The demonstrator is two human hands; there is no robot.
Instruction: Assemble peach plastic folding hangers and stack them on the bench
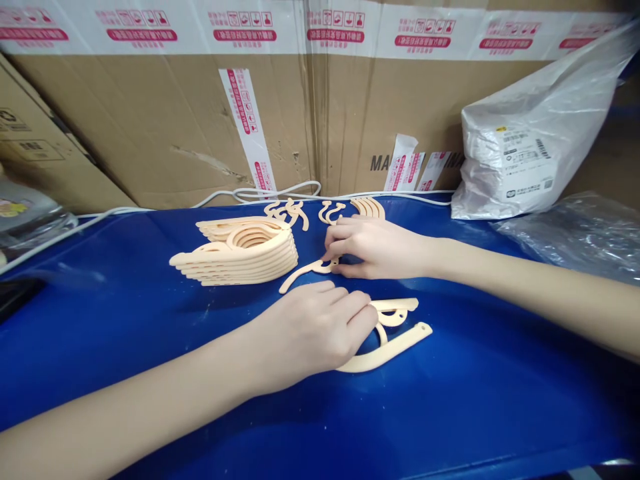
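My left hand [315,333] is closed around a cream plastic folding hanger [390,350], whose slim arms stick out to the right past my knuckles. Beyond it, my right hand [365,247] pinches the end of a curved cream hanger piece [303,270] lying on the blue surface; the fingertips partly cover it. To the left, a neat stack of folded cream hangers [245,257] lies close to that piece. Behind my right hand are loose cream hooks [327,212] and a row of curved arms [369,207]. More small hooked pieces [290,212] rest behind the stack.
A blue table covering [425,420] lies under everything. Taped cardboard boxes [165,120] form a wall at the back, with a white cable [210,199] along their foot. A white plastic bag [530,140] and clear wrap [575,230] stand right; a dark object [17,293] lies left.
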